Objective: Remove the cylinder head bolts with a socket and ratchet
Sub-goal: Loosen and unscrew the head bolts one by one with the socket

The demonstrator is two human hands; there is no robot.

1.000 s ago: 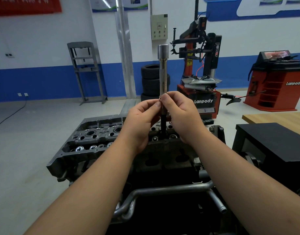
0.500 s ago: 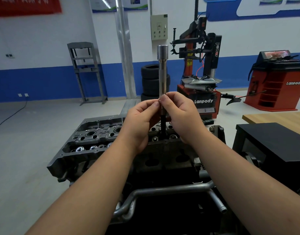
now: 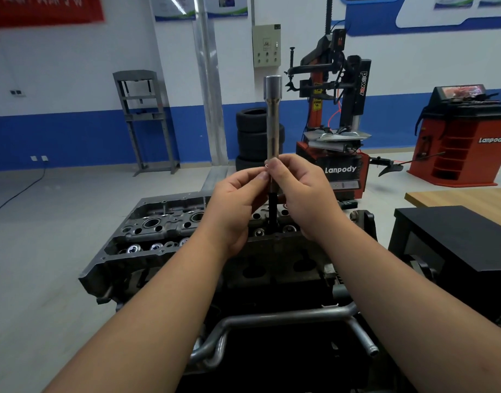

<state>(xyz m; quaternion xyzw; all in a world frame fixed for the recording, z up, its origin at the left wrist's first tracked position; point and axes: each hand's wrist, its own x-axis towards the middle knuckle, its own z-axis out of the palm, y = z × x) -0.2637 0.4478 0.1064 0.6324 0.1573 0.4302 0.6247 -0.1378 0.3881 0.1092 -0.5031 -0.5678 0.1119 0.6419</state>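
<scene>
Steel socket extension — both hands

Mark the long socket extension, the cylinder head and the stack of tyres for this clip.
long socket extension (image 3: 272, 129), head view, on its bare silver shaft above the fingers.
cylinder head (image 3: 158, 222), head view, on its open top face, left part.
stack of tyres (image 3: 250, 137), head view, on the middle tyre's sidewall.

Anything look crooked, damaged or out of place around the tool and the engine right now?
Nothing stands out. The long silver socket extension stands upright over the grey cylinder head, pinched between the left hand and right hand. No ratchet is fitted on its top end.
</scene>
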